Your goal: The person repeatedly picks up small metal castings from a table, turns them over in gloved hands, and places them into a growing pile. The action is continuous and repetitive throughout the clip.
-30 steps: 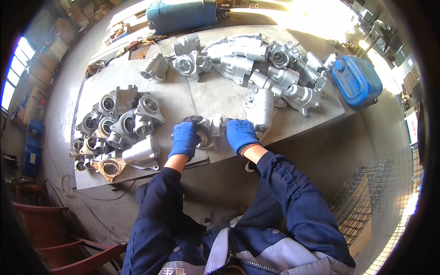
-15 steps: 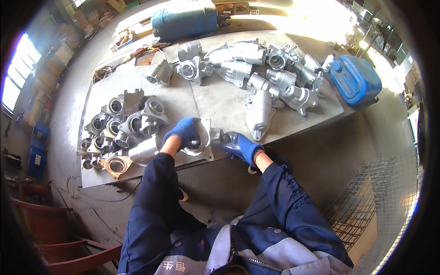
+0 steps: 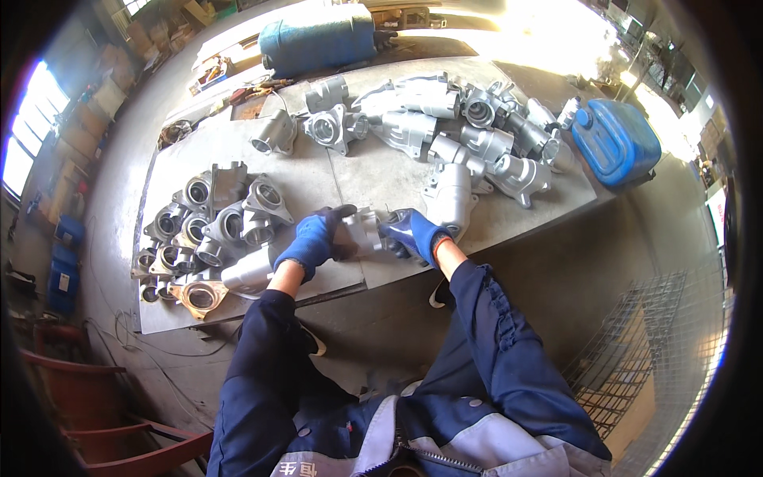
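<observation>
Between my gloved hands is a silver metal casting [image 3: 365,231], held over the near edge of the table. My left hand [image 3: 318,237], in a blue glove with a dark palm, is closed on its left end. On its right end, my right hand [image 3: 413,232] closes, the fingers partly hidden behind the part. A larger silver housing [image 3: 453,195] lies just beyond my right hand. To the left of my left hand rests a cylindrical casting [image 3: 248,272], beside a group of ring-ended castings [image 3: 228,222]. One bronze-toned flanged casting [image 3: 200,295] lies at the near left.
The grey metal table [image 3: 318,179] carries a heap of silver housings [image 3: 409,131] at the far right. A blue jerrycan [image 3: 616,141] stands at its right end, and a blue drum [image 3: 318,40] lies beyond. Wire mesh [image 3: 636,350] is at the right, a red metal frame [image 3: 135,453] at the lower left.
The casting has turned between my hands, so its wide flange no longer faces up. My left hand has shifted its hold on it, and my right hand stays at the right end.
</observation>
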